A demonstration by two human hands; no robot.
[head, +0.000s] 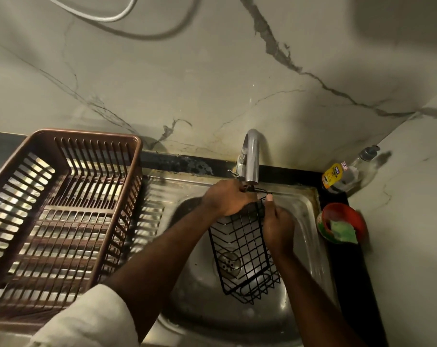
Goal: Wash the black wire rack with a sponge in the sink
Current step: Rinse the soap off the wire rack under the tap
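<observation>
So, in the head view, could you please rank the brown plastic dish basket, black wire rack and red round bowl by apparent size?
Largest: brown plastic dish basket
Then: black wire rack
Smallest: red round bowl

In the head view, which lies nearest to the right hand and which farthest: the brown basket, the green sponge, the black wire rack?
1. The black wire rack, gripped by the right hand, over the sink.
2. The green sponge, in the red bowl, right side.
3. The brown basket, far left.
</observation>
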